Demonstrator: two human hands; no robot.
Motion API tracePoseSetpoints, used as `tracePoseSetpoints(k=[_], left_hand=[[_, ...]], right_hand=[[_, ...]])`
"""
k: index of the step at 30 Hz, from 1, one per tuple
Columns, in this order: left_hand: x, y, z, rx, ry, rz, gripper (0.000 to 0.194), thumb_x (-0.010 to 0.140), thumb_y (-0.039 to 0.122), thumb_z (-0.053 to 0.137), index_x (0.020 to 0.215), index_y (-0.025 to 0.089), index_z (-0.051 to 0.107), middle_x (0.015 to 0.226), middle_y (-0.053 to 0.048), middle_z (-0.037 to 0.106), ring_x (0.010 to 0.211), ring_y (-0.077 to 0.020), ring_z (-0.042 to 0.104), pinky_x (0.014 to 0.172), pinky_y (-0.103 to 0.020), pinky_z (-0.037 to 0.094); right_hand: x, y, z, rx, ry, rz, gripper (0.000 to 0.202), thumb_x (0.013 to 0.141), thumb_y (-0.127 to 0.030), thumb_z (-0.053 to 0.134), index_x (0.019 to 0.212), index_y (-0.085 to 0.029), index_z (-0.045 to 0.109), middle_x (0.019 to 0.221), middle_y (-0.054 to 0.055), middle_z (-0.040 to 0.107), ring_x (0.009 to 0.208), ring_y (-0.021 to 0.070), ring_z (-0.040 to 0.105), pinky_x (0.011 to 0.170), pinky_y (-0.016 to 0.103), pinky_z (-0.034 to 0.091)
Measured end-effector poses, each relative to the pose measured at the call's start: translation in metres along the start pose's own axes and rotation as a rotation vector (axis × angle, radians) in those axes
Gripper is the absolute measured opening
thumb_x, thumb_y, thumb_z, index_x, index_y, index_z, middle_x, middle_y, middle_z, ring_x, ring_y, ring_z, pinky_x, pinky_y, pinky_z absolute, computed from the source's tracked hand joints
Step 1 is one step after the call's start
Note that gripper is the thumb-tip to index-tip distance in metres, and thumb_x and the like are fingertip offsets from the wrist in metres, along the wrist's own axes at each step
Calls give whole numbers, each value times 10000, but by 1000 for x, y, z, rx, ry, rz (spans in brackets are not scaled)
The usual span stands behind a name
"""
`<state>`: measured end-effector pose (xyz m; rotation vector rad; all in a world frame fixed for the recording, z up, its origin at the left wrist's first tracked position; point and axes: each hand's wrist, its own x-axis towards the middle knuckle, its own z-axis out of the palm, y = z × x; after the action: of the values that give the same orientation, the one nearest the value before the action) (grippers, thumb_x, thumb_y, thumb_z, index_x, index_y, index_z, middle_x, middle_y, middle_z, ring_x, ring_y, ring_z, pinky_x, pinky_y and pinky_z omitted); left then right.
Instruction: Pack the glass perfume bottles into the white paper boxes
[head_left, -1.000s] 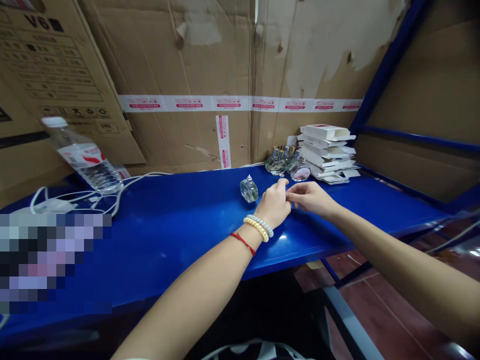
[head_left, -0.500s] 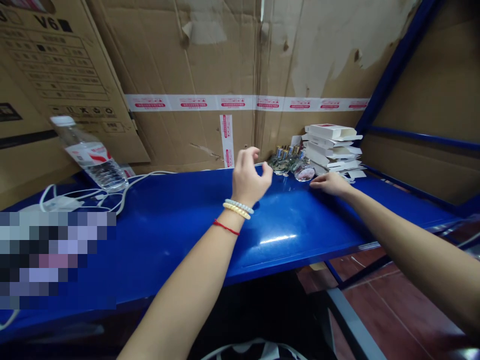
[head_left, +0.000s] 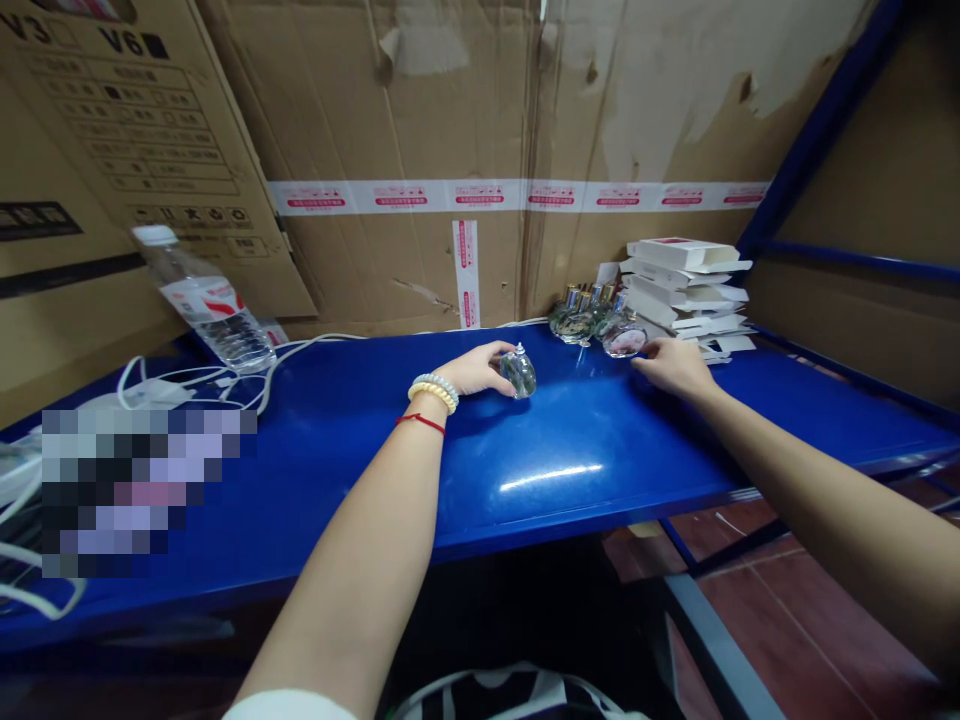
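Note:
My left hand [head_left: 480, 371], with two bracelets and a red string at the wrist, grips a small round glass perfume bottle [head_left: 519, 373] by its side. The bottle is upright, with a bare nozzle on top. My right hand [head_left: 677, 367] is low over the blue tabletop at the right, thumb and fingers closed; whatever may be between them is hidden. Close beside its fingertips is a perfume bottle with a pink front [head_left: 624, 342]. Behind it, several perfume bottles with gold and silver necks [head_left: 574, 318] are grouped.
White cartons [head_left: 686, 290] are stacked behind my right hand. On the left, a water bottle [head_left: 214, 315] leans near white cables [head_left: 289, 350] and a blurred-out patch. Cardboard [head_left: 360, 260] lines the back of the blue table [head_left: 330, 450]; a blue post [head_left: 817, 120] rises at the right.
My left hand has turned and moved down-left, and the perfume bottle in it now shows. My right hand stays near the pink-fronted bottle. The view has shifted slightly.

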<state>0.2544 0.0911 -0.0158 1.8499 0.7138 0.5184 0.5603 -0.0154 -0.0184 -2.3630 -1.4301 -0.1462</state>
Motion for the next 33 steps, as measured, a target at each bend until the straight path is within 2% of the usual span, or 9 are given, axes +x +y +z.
tracePoseSetpoints(k=[4,7,9,12,16,21,28,31,33], left_hand=[[1,-1,2,77,44,15,601,482,138,852,1002,165,550,914,-42,670,918,-208,635,920,-412,469],[1,-2,2,117,78,27,522,492,141,854,901,166,531,850,-19,656,848,-181,626,849,-370,487],[2,-4,2,125,77,32,492,510,141,845,875,170,516,824,-6,654,814,-168,626,806,-342,493],[4,-8,2,174,87,56,477,528,174,845,877,174,520,807,0,662,780,-163,632,763,-322,498],[6,-6,11,298,147,95,472,550,225,848,906,174,543,810,-6,673,773,-172,638,742,-309,492],[11,11,46,429,197,118,443,619,309,829,953,174,571,861,-27,686,801,-184,639,770,-310,485],[36,33,103,607,230,131,467,718,404,760,1079,169,578,971,-112,698,917,-257,655,815,-345,497],[53,39,125,596,228,136,483,726,395,757,1108,157,581,1039,-148,693,986,-292,657,843,-366,504],[66,44,139,563,229,142,492,722,382,759,1125,159,584,1066,-151,691,1008,-297,658,857,-371,510]], right_hand=[[1,-30,5,40,-30,-130,455,775,-449,612,1111,-148,669,1023,116,719,979,252,656,853,313,486],[6,-54,14,32,-56,-144,618,780,-580,587,1205,-133,618,1069,156,704,1012,300,648,862,371,496],[10,-64,18,1,-81,-133,582,812,-572,543,1191,-140,632,1101,187,692,1044,335,638,858,401,494],[12,-64,19,-38,-106,-150,419,839,-457,517,1057,-144,691,1026,194,708,1004,323,653,831,372,493],[9,-39,12,-118,-71,-158,299,806,-404,539,833,-164,715,862,139,725,874,266,673,732,299,483],[15,-3,9,-35,-34,-91,325,779,-471,584,742,-169,700,791,96,723,800,246,668,673,286,466],[16,7,3,287,15,31,320,729,-444,640,809,-136,682,800,111,704,724,215,634,640,296,464],[4,14,-8,516,-58,58,309,751,-335,573,951,-120,667,853,115,705,609,154,585,530,259,435],[-2,22,-13,601,-134,-30,381,705,-297,600,1048,-139,649,927,91,711,615,142,588,522,248,445]])
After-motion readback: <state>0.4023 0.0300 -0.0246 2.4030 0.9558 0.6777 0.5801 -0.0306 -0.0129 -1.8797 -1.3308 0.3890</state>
